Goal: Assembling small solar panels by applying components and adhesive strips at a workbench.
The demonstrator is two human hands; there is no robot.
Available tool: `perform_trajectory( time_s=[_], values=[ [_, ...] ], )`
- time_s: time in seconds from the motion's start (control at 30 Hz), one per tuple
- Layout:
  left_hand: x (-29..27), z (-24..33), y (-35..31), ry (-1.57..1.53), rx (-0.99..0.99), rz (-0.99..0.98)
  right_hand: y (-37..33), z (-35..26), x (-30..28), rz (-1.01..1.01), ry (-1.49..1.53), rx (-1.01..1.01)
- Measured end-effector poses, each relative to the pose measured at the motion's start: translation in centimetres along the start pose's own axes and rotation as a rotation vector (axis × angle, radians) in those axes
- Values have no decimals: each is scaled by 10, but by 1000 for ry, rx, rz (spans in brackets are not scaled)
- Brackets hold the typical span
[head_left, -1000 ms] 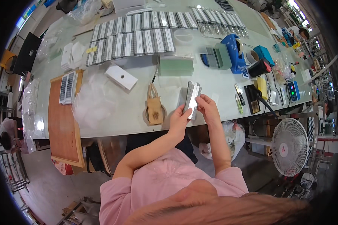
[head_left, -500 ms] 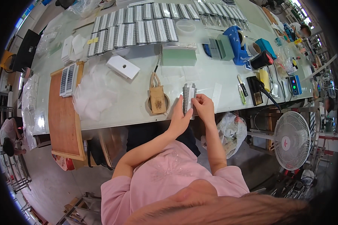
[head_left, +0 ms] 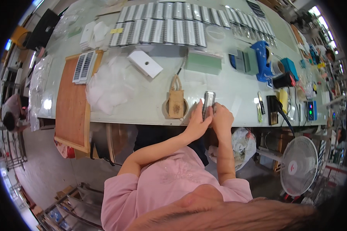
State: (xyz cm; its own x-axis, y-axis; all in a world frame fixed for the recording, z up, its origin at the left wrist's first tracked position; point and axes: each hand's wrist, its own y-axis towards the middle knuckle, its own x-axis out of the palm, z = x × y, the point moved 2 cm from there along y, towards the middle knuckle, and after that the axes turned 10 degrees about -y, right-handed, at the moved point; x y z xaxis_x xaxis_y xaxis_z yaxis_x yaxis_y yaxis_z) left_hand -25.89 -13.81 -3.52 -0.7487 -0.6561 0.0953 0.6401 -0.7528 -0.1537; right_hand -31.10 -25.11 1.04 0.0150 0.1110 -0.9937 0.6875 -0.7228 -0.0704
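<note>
So the left hand (head_left: 197, 124) and the right hand (head_left: 222, 120) were both clamped on a narrow, shiny silver-grey bar (head_left: 209, 101), one on each side, fingers hiding its lower end. The bar was just inside the near edge of a glossy, pale table (head_left: 152, 98); couldn't tell if it touched the top. Left of it, by that same edge, was a tan rectangular block with a looped strap (head_left: 176, 104). A pale green rectangular block (head_left: 204, 63) sat farther back, and rows of white-and-grey strips (head_left: 158, 31) lay toward the far edge.
</note>
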Motion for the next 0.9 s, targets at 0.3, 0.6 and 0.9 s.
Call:
perform_trajectory(
  time_s=[0.3, 0.6, 0.9],
  values=[
    [-156, 76, -3, 661, 447, 126, 96, -20, -17, 393, 105, -404],
    [-250, 86, 21, 1164, 421, 304, 172, -31, -25, 362, 166, -715],
    [-225, 46, 58, 1361, 669, -196, 117, -45, -55, 79, 1158, -362]
  ],
)
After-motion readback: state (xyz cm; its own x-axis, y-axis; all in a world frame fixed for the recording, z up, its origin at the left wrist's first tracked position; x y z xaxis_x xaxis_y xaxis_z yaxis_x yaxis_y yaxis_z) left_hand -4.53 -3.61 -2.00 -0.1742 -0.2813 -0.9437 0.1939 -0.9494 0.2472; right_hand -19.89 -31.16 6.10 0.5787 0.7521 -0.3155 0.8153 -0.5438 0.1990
